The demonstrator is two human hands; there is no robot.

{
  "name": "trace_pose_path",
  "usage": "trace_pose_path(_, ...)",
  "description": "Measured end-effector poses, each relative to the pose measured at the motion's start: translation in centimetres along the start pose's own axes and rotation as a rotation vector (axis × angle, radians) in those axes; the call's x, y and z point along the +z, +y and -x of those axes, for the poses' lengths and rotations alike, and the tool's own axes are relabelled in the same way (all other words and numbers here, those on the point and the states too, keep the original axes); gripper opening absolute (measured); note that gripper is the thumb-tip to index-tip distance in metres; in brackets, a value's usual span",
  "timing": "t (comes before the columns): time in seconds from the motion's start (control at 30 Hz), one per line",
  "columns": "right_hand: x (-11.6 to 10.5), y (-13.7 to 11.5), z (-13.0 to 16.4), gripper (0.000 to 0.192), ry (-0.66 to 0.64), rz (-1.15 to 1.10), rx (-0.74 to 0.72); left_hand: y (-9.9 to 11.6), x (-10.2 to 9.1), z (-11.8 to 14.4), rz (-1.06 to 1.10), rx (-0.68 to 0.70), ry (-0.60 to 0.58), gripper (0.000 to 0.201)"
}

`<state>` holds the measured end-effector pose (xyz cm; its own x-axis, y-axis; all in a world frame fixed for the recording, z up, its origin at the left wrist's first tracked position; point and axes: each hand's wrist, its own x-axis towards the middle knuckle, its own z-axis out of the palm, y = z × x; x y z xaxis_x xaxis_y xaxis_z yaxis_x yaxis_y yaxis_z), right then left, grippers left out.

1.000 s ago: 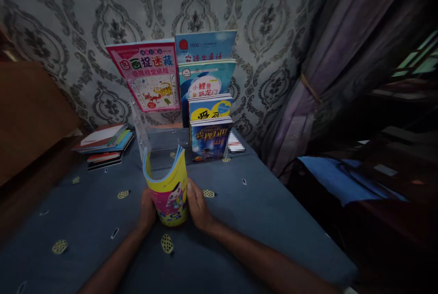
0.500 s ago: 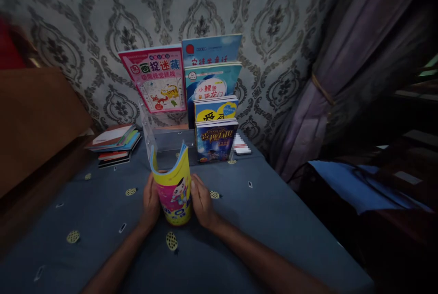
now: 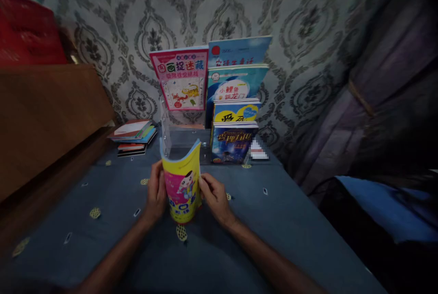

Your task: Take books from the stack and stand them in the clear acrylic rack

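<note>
A yellow and pink paperback book [image 3: 183, 189] with a cartoon figure on its cover stands upright over the table, its sides bent backward. My left hand [image 3: 156, 192] grips its left edge, fingers partly hidden behind it. On the right edge, my right hand [image 3: 215, 197] pinches the cover with thumb and fingers. Just behind is a clear stepped display rack [image 3: 166, 132]. Its right side carries blue books, among them a dark blue one [image 3: 232, 144] at the front and a teal one [image 3: 239, 81] farther back. A pink picture book [image 3: 183, 79] stands at the rack's back left.
A stack of thin books [image 3: 133, 136] lies left of the rack on the blue patterned tablecloth [image 3: 112, 248]. A brown wooden cabinet [image 3: 51, 120] bearing a red box [image 3: 29, 29] borders the left. Wallpaper is behind; a tied curtain [image 3: 342, 116] hangs at right.
The view has turned left, so things sit farther right. The yellow book is less tightly curled, and my right hand has shifted its hold to a pinch on the edge.
</note>
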<state>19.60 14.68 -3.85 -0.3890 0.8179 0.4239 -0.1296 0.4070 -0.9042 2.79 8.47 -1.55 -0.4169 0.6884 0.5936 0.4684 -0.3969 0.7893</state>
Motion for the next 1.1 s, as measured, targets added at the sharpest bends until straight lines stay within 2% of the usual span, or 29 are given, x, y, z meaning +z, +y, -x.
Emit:
trace_pose_path(0.07,0.1,-0.3,0.3,0.043,-0.032,-0.126,0.105,0.3,-0.6,-1.4,-0.059,0.008,0.028,0.031)
trace_pose_path(0.13,0.1,-0.6,1.1,0.044,-0.046,-0.263,0.214,0.2,-1.5,-2.9,-0.164,-0.069,-0.012,0.032)
trace_pose_path(0.23,0.0,-0.6,2.9,0.041,-0.106,-0.42,0.374,-1.0,-3.0,-4.4,-0.28,-0.249,-0.215,0.029)
trace_pose_path(0.3,0.0,-0.4,4.5,0.041,-0.192,-0.483,0.505,-2.2,-3.8,-4.5,-0.381,-0.296,-0.387,0.028)
trace_pose_path(0.4,0.3,0.1,6.2,0.044,-0.248,-0.551,0.696,-3.7,-4.0,-3.9,-0.602,-0.257,-0.598,0.03)
trace_pose_path(0.5,0.4,0.3,6.7,0.038,-0.217,-0.61,0.832,-4.3,-3.4,-2.9,-0.852,-0.116,-0.688,0.03)
trace_pose_path(0.57,0.3,0.3,6.5,0.031,-0.223,-0.641,0.9,-4.0,-2.7,-2.1,-0.931,-0.024,-0.741,0.029)
trace_pose_path(0.7,-0.3,0.3,6.6,0.023,-0.256,-0.688,0.942,-1.7,-1.1,0.4,-0.811,0.095,-0.9,0.03)
trace_pose_path(0.8,-1.0,0.6,7.1,0.028,-0.235,-0.715,0.909,0.1,-0.3,2.9,-0.764,0.177,-0.982,0.039)
trace_pose_path(0.93,-2.0,1.0,7.5,0.033,-0.224,-0.686,0.87,0.9,0.3,5.4,-0.89,0.176,-0.987,0.051)
trace_pose_path(1.1,-4.3,2.3,6.2,0.033,-0.15,-0.542,0.782,1.1,0.4,5.6,-0.949,0.179,-0.995,0.045)
